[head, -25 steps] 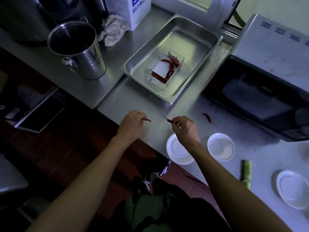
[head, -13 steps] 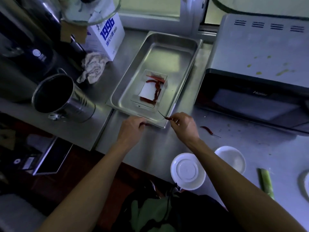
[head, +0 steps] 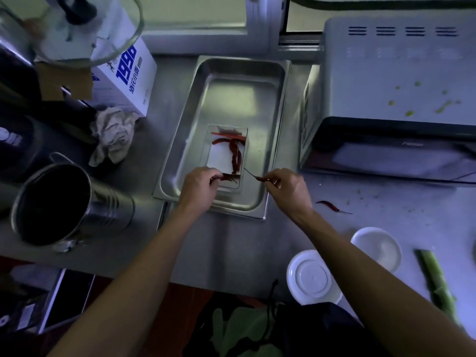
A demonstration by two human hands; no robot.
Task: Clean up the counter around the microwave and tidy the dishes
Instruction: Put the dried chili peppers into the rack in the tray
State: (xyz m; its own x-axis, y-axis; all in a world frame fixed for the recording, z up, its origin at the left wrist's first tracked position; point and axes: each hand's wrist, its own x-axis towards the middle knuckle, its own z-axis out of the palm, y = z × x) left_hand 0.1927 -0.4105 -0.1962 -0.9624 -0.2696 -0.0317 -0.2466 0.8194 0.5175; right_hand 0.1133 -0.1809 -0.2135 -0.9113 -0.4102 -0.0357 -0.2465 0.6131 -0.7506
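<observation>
Nearest the camera, below the right forearm, an upturned round white dish (head: 313, 277) sits at the steel counter's (head: 226, 253) front edge, with a second small white dish (head: 376, 246) just beyond it and a pale green vegetable stalk (head: 435, 280) lying further to the right. Right of the right hand (head: 289, 190), a single dried red chilli with a thin stem (head: 332, 206) lies loose on the counter in front of the grey microwave with a dark door (head: 391, 104), whose top carries greenish smears.

That right hand pinches another thin-stemmed dried red chilli (head: 258, 177) between fingertips and thumb, over the near right part of the rectangular stainless steel tray (head: 180, 161). Beside it, well apart, the left hand (head: 199, 190) has its fingers curled round a dark red chilli piece (head: 228, 177), held at the near end of the small clear plastic box (head: 228, 155) standing inside the tray. More red chillies (head: 233, 150) lie in that box, just beyond both hands.

Left of the left hand, a shiny steel bucket-like pot with a dark inside (head: 61, 204) stands near the counter's edge. Beyond it lie a crumpled off-white rag (head: 113, 135) and, further back, a white carton printed with blue figures (head: 126, 78), partly covered by a clear glass bowl (head: 77, 29).
</observation>
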